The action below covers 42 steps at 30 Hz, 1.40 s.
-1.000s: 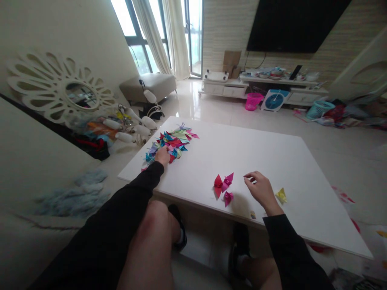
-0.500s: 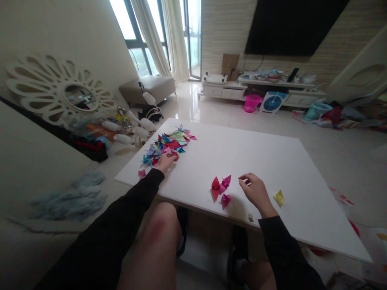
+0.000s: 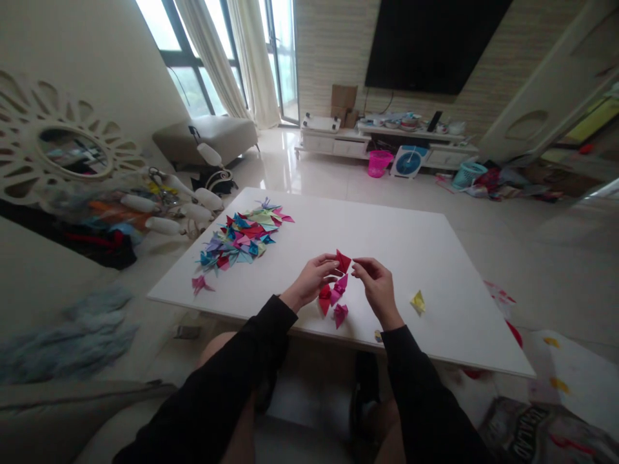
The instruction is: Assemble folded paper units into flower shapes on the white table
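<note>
My left hand point(image 3: 316, 277) is closed on a red origami crane point(image 3: 343, 261), folded fairly flat and raised above the table. At its right corner are the pinched fingertips of my right hand point(image 3: 376, 283); the exact contact is small in view. Just below the hands, on the white table point(image 3: 387, 229), lie another red origami crane point(image 3: 324, 299) and two magenta ones, one point(image 3: 340, 289) beside it and one point(image 3: 341, 314) nearer the edge. To the right of my right hand sits a yellow origami piece point(image 3: 418, 302).
A heap of many-coloured origami cranes point(image 3: 242, 235) covers the table's left side, with a pink crane point(image 3: 200, 284) apart in front. A small sticker-like patch point(image 3: 378, 336) is at the near edge. White lamp arms point(image 3: 196, 212) stand on the floor beyond the left edge.
My left hand has moved right from the heap to the table's middle, bringing the red crane. My right hand has come up to meet it. The view has turned a little to the right.
</note>
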Tool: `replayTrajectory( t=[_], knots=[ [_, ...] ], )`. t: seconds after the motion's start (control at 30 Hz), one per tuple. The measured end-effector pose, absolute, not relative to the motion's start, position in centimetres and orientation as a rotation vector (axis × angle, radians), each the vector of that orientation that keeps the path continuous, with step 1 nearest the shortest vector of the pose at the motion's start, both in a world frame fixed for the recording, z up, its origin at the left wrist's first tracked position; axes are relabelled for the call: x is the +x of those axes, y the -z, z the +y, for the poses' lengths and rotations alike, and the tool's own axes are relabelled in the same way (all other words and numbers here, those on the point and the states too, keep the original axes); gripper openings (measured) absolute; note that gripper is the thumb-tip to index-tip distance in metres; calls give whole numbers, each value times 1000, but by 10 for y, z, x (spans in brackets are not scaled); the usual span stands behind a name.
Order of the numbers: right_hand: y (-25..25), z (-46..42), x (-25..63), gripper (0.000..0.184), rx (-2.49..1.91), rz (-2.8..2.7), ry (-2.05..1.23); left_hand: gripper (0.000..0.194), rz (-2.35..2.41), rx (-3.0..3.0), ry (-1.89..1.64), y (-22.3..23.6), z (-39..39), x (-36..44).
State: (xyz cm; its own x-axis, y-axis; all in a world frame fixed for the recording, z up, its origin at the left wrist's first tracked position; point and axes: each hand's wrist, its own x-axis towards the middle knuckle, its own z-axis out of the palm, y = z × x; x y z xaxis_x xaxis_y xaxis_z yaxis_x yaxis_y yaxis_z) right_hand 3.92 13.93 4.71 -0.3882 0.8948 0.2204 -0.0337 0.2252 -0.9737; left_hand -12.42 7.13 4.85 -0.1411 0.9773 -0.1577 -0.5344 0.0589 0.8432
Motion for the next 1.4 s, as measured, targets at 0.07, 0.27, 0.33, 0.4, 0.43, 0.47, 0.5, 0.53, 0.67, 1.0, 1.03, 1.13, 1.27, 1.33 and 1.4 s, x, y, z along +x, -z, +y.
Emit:
replayTrajectory(
  t=[0.07,0.27,0.33,0.4,0.43,0.47,0.5,0.53,0.67,1.0,1.03,1.13,1.27,1.33,1.4],
  knots=[
    [-47,139,36,31,-834,-1570,-1321,32,914,630,-1477,-40,77,-118],
    [-41,141,26,23,-837,-1463,-1470,31,843,630,-1513,-25,87,-125],
    [-39,145,26,24,-822,-1433,-1536,30,827,614,-1511,-26,88,-129],
    [-40,149,27,23,-860,-1404,-1563,29,810,605,-1501,-27,88,-133],
    [-42,150,29,22,-889,-1387,-1558,29,806,601,-1496,-27,88,-134],
    [-45,150,32,23,-903,-1373,-1558,29,805,593,-1494,-27,87,-136],
    [-49,149,37,24,-889,-1370,-1580,29,807,582,-1495,-27,86,-137],
    [-54,146,42,25,-834,-1394,-1638,29,808,568,-1498,-26,86,-138],
    [-71,127,64,34,-382,-1773,-2115,27,801,536,-1505,-22,82,-143],
    [-51,142,57,34,-819,-1627,-1540,30,779,570,-1407,-24,80,-144],
    [-47,145,57,30,-862,-1619,-1532,29,758,562,-1388,-24,80,-142],
    [-41,150,56,31,-941,-1609,-1545,31,707,526,-1329,-22,79,-136],
    [-39,145,48,32,-960,-1620,-1591,34,700,510,-1289,-16,79,-129],
    [-39,143,44,32,-961,-1595,-1596,34,691,515,-1292,-12,79,-127],
    [-37,141,40,31,-969,-1580,-1582,34,682,523,-1288,-9,80,-127]
  ],
)
